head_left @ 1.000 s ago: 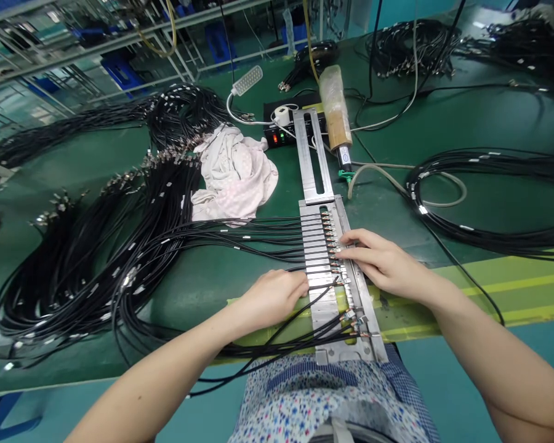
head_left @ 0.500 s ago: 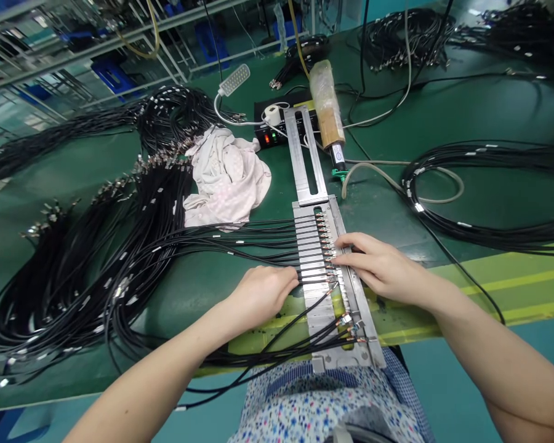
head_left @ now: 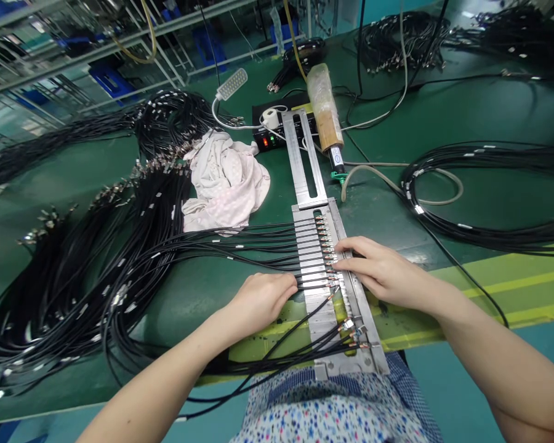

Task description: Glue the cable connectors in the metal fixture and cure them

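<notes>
A slotted metal fixture (head_left: 317, 312) lies across the table edge, its near end by my lap. Several black cables (head_left: 274, 245) run side by side into its slots from the left, their tips forming a row of small connectors (head_left: 324, 234). My left hand (head_left: 265, 300) is closed at the fixture's left edge, its fingertips pinching a black cable; the exact grip is partly hidden. From the right, my right hand (head_left: 388, 271) reaches over the fixture's rail with fingers stretched and apart, two fingertips touching the connector row. Nearer my lap, more cable ends with loose connectors (head_left: 346, 326) lie across the fixture.
Bundled black cables (head_left: 152, 209) fill the left side. A pale cloth (head_left: 231, 178) lies behind my left hand. Farther back are a black box (head_left: 272, 138) with lights, a small lamp (head_left: 232, 84) and a wrapped handle tool (head_left: 325, 111). A cable coil (head_left: 471, 184) sits right.
Both hands stay at nearly the same places on the fixture. The right fingertips shift only slightly along the connector row. The view has moved a little.
</notes>
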Available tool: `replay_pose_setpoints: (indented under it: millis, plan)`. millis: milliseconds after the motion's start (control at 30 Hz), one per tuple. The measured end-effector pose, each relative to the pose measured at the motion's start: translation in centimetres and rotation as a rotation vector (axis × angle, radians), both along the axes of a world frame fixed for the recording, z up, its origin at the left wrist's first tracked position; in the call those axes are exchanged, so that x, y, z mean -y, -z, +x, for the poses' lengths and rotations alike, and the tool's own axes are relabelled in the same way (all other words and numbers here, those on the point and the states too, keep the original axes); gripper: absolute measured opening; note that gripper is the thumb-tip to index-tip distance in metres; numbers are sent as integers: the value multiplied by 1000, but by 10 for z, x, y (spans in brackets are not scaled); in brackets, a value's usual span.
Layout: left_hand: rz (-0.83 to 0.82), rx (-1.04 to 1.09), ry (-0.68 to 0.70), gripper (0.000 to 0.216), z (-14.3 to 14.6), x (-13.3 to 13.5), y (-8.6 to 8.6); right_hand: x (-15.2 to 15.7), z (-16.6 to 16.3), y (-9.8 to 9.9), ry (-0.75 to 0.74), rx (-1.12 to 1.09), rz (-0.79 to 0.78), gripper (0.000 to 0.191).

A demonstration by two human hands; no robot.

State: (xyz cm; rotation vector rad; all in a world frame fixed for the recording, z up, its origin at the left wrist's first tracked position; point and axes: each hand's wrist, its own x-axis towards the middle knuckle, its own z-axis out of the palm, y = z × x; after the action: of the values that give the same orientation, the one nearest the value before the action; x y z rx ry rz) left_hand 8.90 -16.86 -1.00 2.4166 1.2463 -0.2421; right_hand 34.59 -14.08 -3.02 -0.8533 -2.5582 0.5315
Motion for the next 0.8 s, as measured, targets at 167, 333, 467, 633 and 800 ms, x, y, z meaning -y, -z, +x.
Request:
replay_pose_setpoints:
  millis: [167, 333, 467, 633, 800]
  plan:
    - [24, 0, 18, 28, -1, 1, 2, 0, 0, 1, -12, -9, 3, 32]
    - [42, 25, 34, 28, -2, 2, 2, -1, 0, 1, -7, -14, -3, 32]
    - [51, 32, 38, 29, -3, 1, 2, 0, 0, 1, -7, -10, -10, 33]
    - [76, 17, 105, 29, -2, 5, -1, 0, 1, 1, -7, -3, -22, 33]
    - [159, 53, 181, 29, -1, 14, -3, 1, 1, 0, -5, -3, -30, 33]
